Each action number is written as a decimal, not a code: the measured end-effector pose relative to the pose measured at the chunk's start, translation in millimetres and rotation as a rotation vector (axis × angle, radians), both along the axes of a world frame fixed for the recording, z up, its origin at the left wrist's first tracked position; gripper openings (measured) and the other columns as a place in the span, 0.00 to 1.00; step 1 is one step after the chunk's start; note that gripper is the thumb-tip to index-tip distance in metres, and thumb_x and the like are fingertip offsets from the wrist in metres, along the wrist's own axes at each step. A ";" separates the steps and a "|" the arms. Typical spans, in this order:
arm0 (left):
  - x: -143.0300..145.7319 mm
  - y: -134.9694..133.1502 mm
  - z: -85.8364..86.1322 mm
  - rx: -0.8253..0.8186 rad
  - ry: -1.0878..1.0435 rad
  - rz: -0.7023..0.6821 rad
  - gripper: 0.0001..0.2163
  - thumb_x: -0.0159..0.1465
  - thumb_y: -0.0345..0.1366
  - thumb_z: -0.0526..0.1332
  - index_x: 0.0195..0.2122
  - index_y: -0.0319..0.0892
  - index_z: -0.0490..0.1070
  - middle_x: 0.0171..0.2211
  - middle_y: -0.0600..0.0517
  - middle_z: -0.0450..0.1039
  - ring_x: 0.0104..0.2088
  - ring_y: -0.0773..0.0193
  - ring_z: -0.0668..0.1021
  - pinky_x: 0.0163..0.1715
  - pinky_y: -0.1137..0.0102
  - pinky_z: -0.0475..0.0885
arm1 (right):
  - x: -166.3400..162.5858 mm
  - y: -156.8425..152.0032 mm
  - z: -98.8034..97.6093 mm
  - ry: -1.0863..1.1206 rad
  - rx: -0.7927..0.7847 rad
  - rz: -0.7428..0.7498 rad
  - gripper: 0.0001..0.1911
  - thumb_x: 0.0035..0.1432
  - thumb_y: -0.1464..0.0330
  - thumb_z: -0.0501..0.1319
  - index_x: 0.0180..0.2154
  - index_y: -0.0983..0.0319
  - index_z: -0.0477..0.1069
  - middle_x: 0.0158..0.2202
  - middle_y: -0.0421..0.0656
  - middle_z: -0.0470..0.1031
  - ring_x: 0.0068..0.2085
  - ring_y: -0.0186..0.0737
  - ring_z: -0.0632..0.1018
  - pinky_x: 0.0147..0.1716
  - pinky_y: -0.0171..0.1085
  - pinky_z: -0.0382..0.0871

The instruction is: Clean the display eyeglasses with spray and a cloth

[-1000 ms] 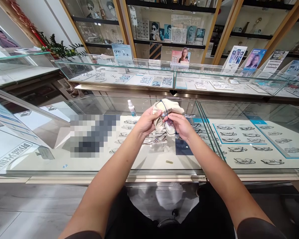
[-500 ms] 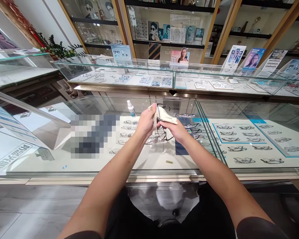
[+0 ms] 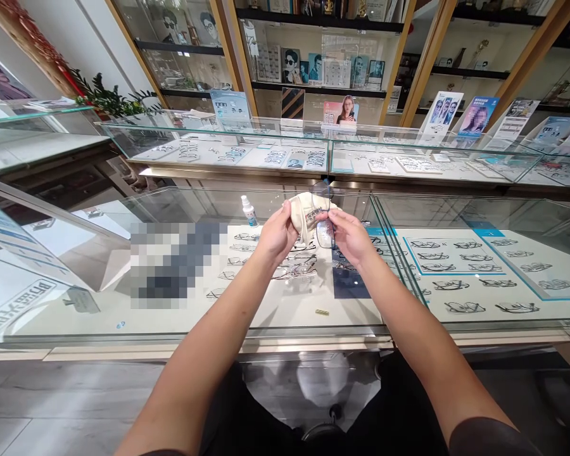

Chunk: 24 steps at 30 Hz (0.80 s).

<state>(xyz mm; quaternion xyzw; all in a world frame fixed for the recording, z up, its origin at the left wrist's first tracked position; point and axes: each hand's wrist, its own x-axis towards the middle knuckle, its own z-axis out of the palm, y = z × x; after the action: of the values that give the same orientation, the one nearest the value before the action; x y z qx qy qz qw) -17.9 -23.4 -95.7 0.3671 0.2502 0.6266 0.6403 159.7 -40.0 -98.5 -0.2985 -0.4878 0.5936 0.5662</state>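
Observation:
Above the glass counter, my left hand (image 3: 276, 234) is closed on a cream cleaning cloth (image 3: 304, 208) with dark printing on it. My right hand (image 3: 354, 239) pinches a pair of eyeglasses (image 3: 325, 235) near the middle of the frame. The glasses are turned on end, one lens above the fingers and one below, beside the cloth. Part of the cloth reaches behind the glasses toward the right fingers; whether it touches the lenses I cannot tell. A white spray bottle (image 3: 249, 211) stands on the counter left of my hands.
The glass display counter (image 3: 285, 330) holds rows of eyeglass frames (image 3: 464, 308). A small gold-coloured piece (image 3: 322, 312) is near its front. Behind runs another glass showcase (image 3: 209, 130) topped with advertising cards (image 3: 439, 117). A leafy plant (image 3: 109, 95) stands at the back left.
The hands have moved slightly apart. The cloth, earlier bunched around the glasses, is now spread to the left with its printing showing. The glasses have turned upright in the right hand.

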 end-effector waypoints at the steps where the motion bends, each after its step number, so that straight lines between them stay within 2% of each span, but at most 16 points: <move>1: -0.3 0.1 -1.5 0.005 0.024 -0.002 0.17 0.73 0.46 0.69 0.51 0.34 0.79 0.43 0.40 0.86 0.47 0.55 0.88 0.52 0.63 0.83 | 3.5 1.6 1.6 0.003 0.030 -0.048 0.16 0.53 0.51 0.75 0.34 0.56 0.86 0.48 0.44 0.81 0.43 0.41 0.75 0.39 0.38 0.67; 3: 0.2 -1.1 -4.3 0.020 0.087 -0.041 0.19 0.70 0.47 0.71 0.50 0.34 0.80 0.41 0.40 0.86 0.47 0.54 0.87 0.51 0.64 0.83 | 9.5 5.4 3.0 0.004 0.083 -0.131 0.15 0.53 0.52 0.75 0.34 0.56 0.85 0.53 0.44 0.79 0.49 0.43 0.76 0.42 0.39 0.69; 6: 3.0 -6.8 -7.1 0.067 0.185 -0.134 0.23 0.65 0.52 0.75 0.48 0.36 0.81 0.39 0.44 0.86 0.42 0.57 0.86 0.44 0.68 0.82 | 13.0 9.3 2.2 0.006 0.108 -0.178 0.16 0.53 0.51 0.75 0.34 0.56 0.85 0.56 0.44 0.76 0.52 0.44 0.76 0.44 0.39 0.71; 9: 6.4 -14.4 -6.5 0.094 0.265 -0.216 0.25 0.61 0.56 0.77 0.46 0.39 0.82 0.34 0.49 0.84 0.32 0.64 0.82 0.35 0.72 0.79 | 9.5 9.0 0.8 0.028 0.074 -0.157 0.17 0.52 0.51 0.76 0.35 0.57 0.85 0.56 0.45 0.77 0.52 0.45 0.77 0.43 0.39 0.73; 12: 7.8 -19.0 -5.3 0.091 0.303 -0.268 0.23 0.59 0.55 0.79 0.42 0.39 0.81 0.29 0.51 0.81 0.25 0.66 0.78 0.29 0.72 0.75 | 3.8 6.1 -0.3 0.059 0.014 -0.109 0.18 0.50 0.50 0.76 0.36 0.57 0.85 0.52 0.44 0.81 0.46 0.42 0.77 0.41 0.38 0.73; 17: 5.9 -16.4 -9.5 -0.001 0.343 -0.282 0.25 0.56 0.57 0.80 0.36 0.37 0.82 0.28 0.49 0.80 0.27 0.66 0.77 0.27 0.73 0.72 | -0.4 1.8 -0.9 0.081 -0.038 -0.035 0.20 0.49 0.50 0.78 0.37 0.56 0.85 0.39 0.42 0.83 0.39 0.40 0.77 0.40 0.39 0.73; 20: 5.8 -15.1 -12.3 -0.028 0.333 -0.283 0.26 0.55 0.58 0.80 0.35 0.36 0.83 0.30 0.47 0.81 0.29 0.65 0.78 0.29 0.73 0.73 | -1.2 -0.2 -0.2 0.060 -0.036 -0.019 0.20 0.50 0.49 0.77 0.37 0.57 0.85 0.36 0.41 0.83 0.37 0.40 0.78 0.41 0.39 0.73; 24: 10.0 -16.5 -13.1 -0.047 0.247 -0.281 0.27 0.55 0.55 0.81 0.45 0.37 0.85 0.34 0.46 0.85 0.31 0.63 0.82 0.33 0.72 0.75 | -3.5 -2.0 0.3 0.070 -0.035 -0.005 0.20 0.49 0.49 0.78 0.35 0.57 0.84 0.37 0.42 0.85 0.39 0.41 0.80 0.42 0.39 0.75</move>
<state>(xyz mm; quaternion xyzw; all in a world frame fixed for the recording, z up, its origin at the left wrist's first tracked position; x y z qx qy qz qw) -7.9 -39.9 -108.9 0.4575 0.2877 0.4753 0.6943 156.2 -42.0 -98.2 -0.2886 -0.4564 0.6105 0.5794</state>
